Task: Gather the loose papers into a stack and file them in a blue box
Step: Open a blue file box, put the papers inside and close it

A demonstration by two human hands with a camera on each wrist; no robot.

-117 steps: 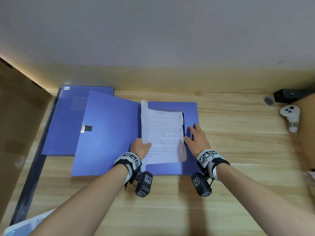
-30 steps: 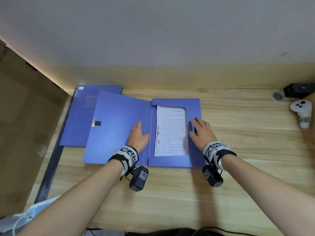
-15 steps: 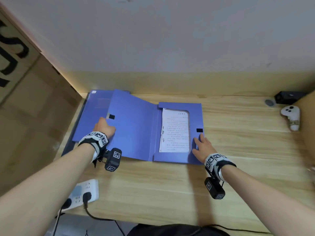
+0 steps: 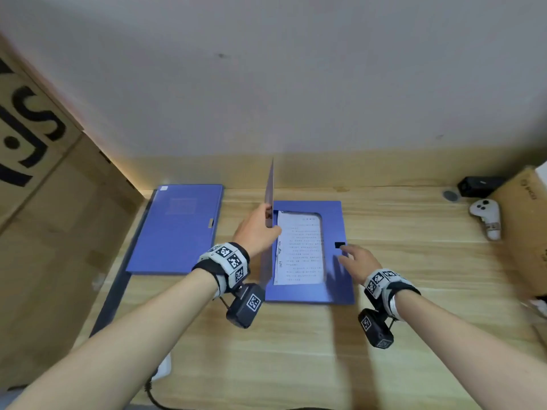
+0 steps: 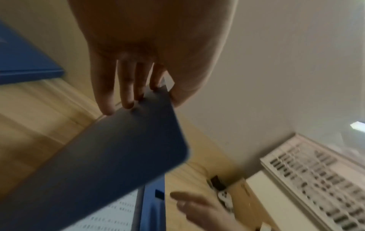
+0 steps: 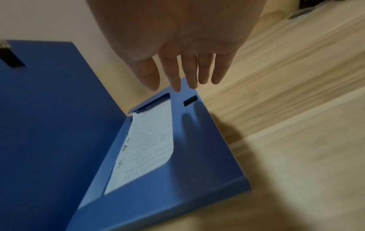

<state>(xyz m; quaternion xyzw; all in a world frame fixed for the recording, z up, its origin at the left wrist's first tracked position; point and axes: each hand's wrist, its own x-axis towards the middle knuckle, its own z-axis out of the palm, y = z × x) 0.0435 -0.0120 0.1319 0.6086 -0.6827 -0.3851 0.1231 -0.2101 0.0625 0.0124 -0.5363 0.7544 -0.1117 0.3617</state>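
A light wooden tabletop (image 4: pixel 414 261) runs up to a plain pale wall (image 4: pixel 296 84). At the left stands a large brown cardboard box with black printed letters (image 4: pixel 38 179). A second, closed blue folder (image 4: pixel 177 229) lies flat near it. At the far right rest a white handheld game controller (image 4: pixel 487 216), a small black box-shaped device (image 4: pixel 479 184) and another brown cardboard box (image 4: pixel 529 226). A white power strip (image 4: pixel 162 366) sits at the table's near edge.

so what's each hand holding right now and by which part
The left hand pinches the blue box's cover by its free edge, thumb opposite the fingers. The right hand holds nothing.
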